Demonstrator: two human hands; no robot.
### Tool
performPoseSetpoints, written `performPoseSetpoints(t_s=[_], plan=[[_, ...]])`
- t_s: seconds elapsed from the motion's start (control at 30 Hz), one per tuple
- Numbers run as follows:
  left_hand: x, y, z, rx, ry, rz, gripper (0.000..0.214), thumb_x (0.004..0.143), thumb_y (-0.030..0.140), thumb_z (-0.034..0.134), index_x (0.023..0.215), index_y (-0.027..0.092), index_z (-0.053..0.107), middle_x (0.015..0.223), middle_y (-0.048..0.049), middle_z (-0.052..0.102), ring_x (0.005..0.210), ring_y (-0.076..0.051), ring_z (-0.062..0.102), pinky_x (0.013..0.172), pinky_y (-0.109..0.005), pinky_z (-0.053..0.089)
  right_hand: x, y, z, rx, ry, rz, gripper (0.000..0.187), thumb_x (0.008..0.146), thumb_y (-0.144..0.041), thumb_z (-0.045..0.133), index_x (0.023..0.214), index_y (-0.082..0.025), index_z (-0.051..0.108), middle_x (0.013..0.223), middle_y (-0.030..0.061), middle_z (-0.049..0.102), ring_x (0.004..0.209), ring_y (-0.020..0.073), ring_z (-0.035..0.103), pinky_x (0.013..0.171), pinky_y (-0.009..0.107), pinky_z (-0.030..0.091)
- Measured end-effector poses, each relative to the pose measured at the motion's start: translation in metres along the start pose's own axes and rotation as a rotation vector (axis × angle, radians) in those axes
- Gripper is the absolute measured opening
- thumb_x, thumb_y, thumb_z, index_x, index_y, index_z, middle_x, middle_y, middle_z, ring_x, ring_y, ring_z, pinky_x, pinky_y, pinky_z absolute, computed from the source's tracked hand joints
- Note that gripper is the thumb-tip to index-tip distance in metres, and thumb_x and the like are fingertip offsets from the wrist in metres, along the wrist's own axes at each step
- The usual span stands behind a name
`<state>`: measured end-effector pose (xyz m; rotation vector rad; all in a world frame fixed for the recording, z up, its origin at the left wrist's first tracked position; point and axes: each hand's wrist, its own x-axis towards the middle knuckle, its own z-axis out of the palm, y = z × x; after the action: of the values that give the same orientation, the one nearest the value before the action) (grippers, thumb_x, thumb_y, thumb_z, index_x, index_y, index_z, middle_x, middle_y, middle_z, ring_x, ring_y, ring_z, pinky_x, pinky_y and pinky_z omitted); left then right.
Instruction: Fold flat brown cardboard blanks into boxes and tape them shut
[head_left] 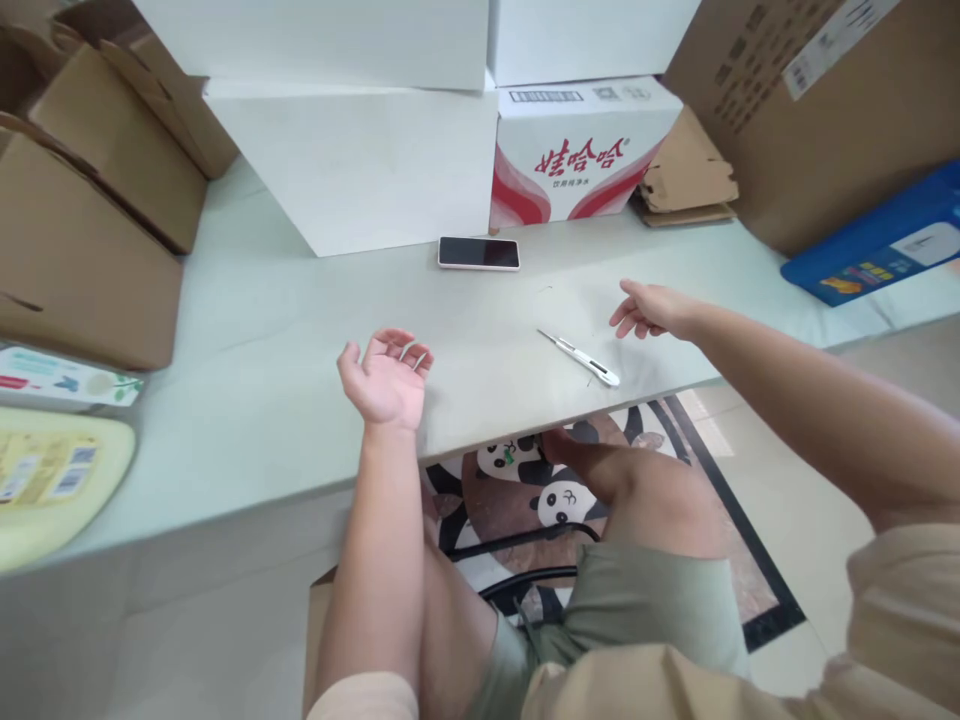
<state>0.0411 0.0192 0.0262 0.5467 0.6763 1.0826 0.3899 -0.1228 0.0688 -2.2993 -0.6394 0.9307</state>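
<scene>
Currently, you have two hands over one pale table (255,380), and both have their fingers apart. Your left hand (385,388) is palm up near the front edge, fingers loosely curled; your right hand (654,308) points inward, fingers loosely spread. One slim white tool (579,359) lies flat on the table between them — nearer your right hand, apart from its fingertips — its thin tip slanting away from you toward one dark-screened device (478,254). That device lies just in front of four white boxes (360,165), two below and two above; one lower box bears red lettering.

To your left you have several brown cartons (82,230), too overlapped to count surely, plus one small printed box (67,378) and one pale yellow pack (52,490). To your right sit some folded cardboard (688,170), one large brown carton (847,110) and one blue package (877,245). Below — on one patterned mat (561,502) — two panda faces show clearly.
</scene>
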Motion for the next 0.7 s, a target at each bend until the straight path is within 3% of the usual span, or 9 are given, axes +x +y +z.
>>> performPoseSetpoints(t_s=[0.1, 0.2, 0.3, 0.4, 0.57, 0.7], plan=[[-0.007, 0.006, -0.005, -0.039, -0.005, 0.002, 0.046, 0.081, 0.066, 0.050, 0.077, 0.021, 0.061, 0.081, -0.0059, 0.060, 0.069, -0.018, 0.059, 0.070, -0.034, 0.049, -0.025, -0.015, 0.015, 0.035, -0.077, 0.054, 0.057, 0.103, -0.048, 0.033, 0.071, -0.013, 0.063, 0.052, 0.0053, 0.058, 0.037, 0.0084, 0.039, 0.043, 0.025, 0.025], [-0.013, 0.013, -0.011, -0.103, 0.002, 0.014, 0.045, 0.084, 0.063, 0.047, 0.076, 0.020, 0.061, 0.077, -0.0057, 0.059, 0.066, -0.018, 0.057, 0.068, -0.034, 0.047, -0.047, -0.037, 0.031, 0.133, -0.121, -0.115, 0.048, 0.102, -0.039, 0.033, 0.071, -0.015, 0.059, 0.048, -0.0006, 0.047, 0.039, 0.0086, 0.036, 0.045, 0.024, 0.026], [-0.017, 0.019, -0.015, -0.177, 0.008, 0.016, 0.046, 0.088, 0.058, 0.043, 0.074, 0.019, 0.061, 0.073, -0.0053, 0.057, 0.063, -0.016, 0.056, 0.064, -0.031, 0.046, -0.062, -0.055, 0.059, 0.083, -0.190, -0.225, 0.044, 0.099, -0.043, 0.039, 0.070, -0.016, 0.059, 0.049, -0.0013, 0.045, 0.043, 0.0090, 0.037, 0.047, 0.024, 0.027], [-0.019, 0.028, -0.018, -0.239, 0.007, 0.014, 0.046, 0.090, 0.055, 0.042, 0.072, 0.018, 0.062, 0.071, -0.0041, 0.057, 0.060, -0.014, 0.055, 0.061, -0.029, 0.045, -0.071, -0.070, 0.100, -0.075, -0.261, -0.356, 0.038, 0.092, -0.044, 0.048, 0.068, -0.017, 0.059, 0.050, -0.0016, 0.044, 0.048, 0.0094, 0.040, 0.051, 0.025, 0.032], [-0.025, 0.049, -0.030, -0.327, 0.026, 0.033, 0.046, 0.093, 0.051, 0.040, 0.071, 0.018, 0.062, 0.068, -0.0030, 0.057, 0.058, -0.013, 0.056, 0.060, -0.026, 0.045, -0.075, -0.101, 0.187, -0.290, -0.371, -0.491, 0.030, 0.087, -0.038, 0.050, 0.067, -0.018, 0.059, 0.052, -0.0029, 0.045, 0.049, 0.0098, 0.038, 0.052, 0.027, 0.031], [-0.029, 0.069, -0.048, -0.398, 0.097, 0.047, 0.046, 0.094, 0.051, 0.039, 0.071, 0.018, 0.060, 0.068, -0.0027, 0.055, 0.057, -0.012, 0.054, 0.060, -0.026, 0.043, -0.076, -0.149, 0.256, -0.348, -0.384, -0.618, 0.022, 0.086, -0.030, 0.052, 0.069, -0.018, 0.059, 0.057, -0.0024, 0.050, 0.054, 0.0105, 0.041, 0.057, 0.028, 0.034]])
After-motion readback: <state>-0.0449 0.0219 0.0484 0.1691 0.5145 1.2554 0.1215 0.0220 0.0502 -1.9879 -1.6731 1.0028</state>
